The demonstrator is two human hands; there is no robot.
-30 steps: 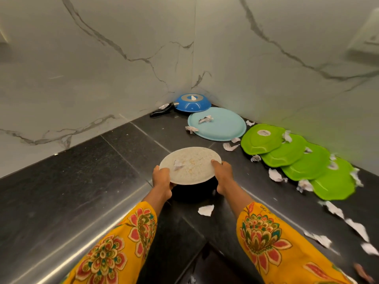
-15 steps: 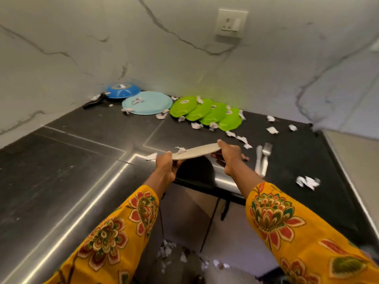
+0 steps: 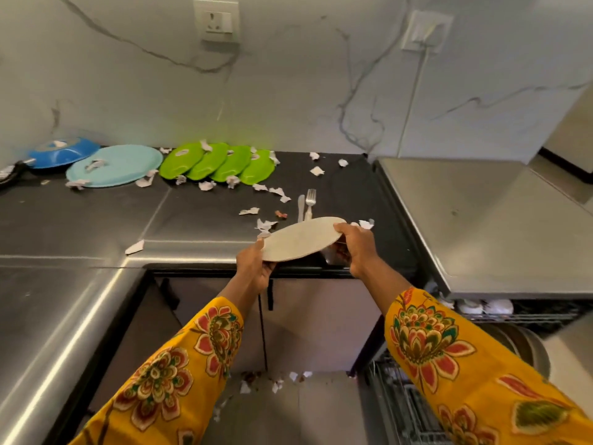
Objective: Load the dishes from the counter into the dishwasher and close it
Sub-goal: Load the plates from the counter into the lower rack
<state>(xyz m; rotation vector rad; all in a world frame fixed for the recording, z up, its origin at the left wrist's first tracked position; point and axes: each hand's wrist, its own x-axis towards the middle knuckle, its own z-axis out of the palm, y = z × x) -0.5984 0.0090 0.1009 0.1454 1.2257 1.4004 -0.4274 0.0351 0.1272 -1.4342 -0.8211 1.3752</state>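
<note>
A beige round plate (image 3: pixel 300 238) hangs tilted in the air over the counter's front edge. My left hand (image 3: pixel 256 268) grips its lower left rim and my right hand (image 3: pixel 357 244) grips its upper right rim. On the black counter (image 3: pixel 199 216) behind lie several green plates (image 3: pixel 218 162), a light blue plate (image 3: pixel 120 165), a blue bowl (image 3: pixel 62 150) turned upside down, and a fork (image 3: pixel 310 200) beside a knife (image 3: pixel 301 207). The dishwasher's racks (image 3: pixel 513 311) show at the lower right, with dishes in them.
Torn paper scraps (image 3: pixel 272 189) litter the counter and the floor (image 3: pixel 276 385) below. A steel surface (image 3: pixel 487 220) sits right of the counter, above the racks. Another steel countertop (image 3: pixel 48 316) runs along the left. Two wall sockets (image 3: pixel 218 22) are on the marble wall.
The plate has been lifted off the counter and carried to the right, and tilted. The view has swung right, bringing the fork, knife and dishwasher racks into sight.
</note>
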